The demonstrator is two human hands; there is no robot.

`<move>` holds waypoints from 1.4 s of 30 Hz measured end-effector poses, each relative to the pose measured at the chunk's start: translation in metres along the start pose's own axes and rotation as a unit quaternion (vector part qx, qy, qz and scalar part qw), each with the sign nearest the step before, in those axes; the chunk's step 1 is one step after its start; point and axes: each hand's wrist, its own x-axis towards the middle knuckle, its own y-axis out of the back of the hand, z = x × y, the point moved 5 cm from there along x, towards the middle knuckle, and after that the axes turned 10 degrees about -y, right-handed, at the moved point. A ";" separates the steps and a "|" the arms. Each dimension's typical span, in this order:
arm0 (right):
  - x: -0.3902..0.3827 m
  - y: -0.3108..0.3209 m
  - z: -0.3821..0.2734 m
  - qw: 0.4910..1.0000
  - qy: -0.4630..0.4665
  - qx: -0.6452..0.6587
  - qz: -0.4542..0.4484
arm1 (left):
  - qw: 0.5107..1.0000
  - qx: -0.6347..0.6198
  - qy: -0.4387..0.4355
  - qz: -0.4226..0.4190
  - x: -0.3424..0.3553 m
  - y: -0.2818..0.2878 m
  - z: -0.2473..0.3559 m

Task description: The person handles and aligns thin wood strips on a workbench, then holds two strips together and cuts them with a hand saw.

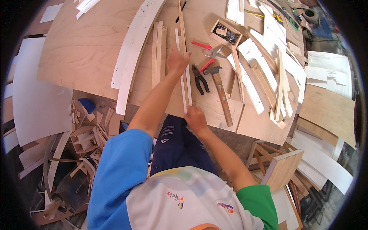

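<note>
Two narrow wooden strips (188,84), pale along their edges, lie lengthwise over the workbench toward its near edge. My left hand (179,61) is closed around them partway up, its thumb side toward the right. At their near ends, by the bench edge, the fingers of my right hand (196,118) are bent and pinch the strips. Just right of the strips lie black-handled pliers (200,80), a claw hammer (220,94) with a worn wooden handle, and red-handled snips (203,45). Several bare wooden strips (159,53) rest side by side left of my left hand.
Long white curved boards (134,50) lie on the plywood bench top (84,50). A wooden box of nails (231,37) stands beyond the tools. White and bare offcuts (253,69) are heaped at the right. Scrap wood (86,140) litters the floor; a wooden frame (281,168) stands lower right.
</note>
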 end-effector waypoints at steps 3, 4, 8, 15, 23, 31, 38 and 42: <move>-0.002 0.000 -0.003 1.000 -0.002 -0.001 0.011 | 0.998 0.040 0.029 -0.034 0.017 -0.008 0.010; -0.001 0.002 -0.004 1.000 -0.001 0.000 0.017 | 0.997 0.055 0.042 -0.043 0.021 -0.012 0.011; -0.001 -0.001 -0.005 1.000 -0.015 -0.006 0.008 | 0.995 0.078 0.035 -0.054 0.030 -0.023 -0.001; -0.008 -0.001 0.014 0.998 0.041 0.030 0.049 | 0.997 0.075 -0.031 -0.002 0.027 -0.031 -0.009; 0.015 0.014 0.021 0.983 0.159 0.063 -0.072 | 0.995 0.076 -0.033 0.046 0.022 -0.030 -0.007; 0.031 0.003 0.031 0.933 0.338 0.018 -0.120 | 0.994 0.092 0.008 0.064 0.021 -0.029 -0.005; 0.037 -0.003 0.033 0.909 0.405 0.069 -0.072 | 0.993 0.100 0.011 0.057 0.012 -0.031 -0.006; 0.038 -0.004 0.035 0.906 0.409 0.077 -0.083 | 0.991 0.110 -0.017 0.078 0.002 -0.032 -0.008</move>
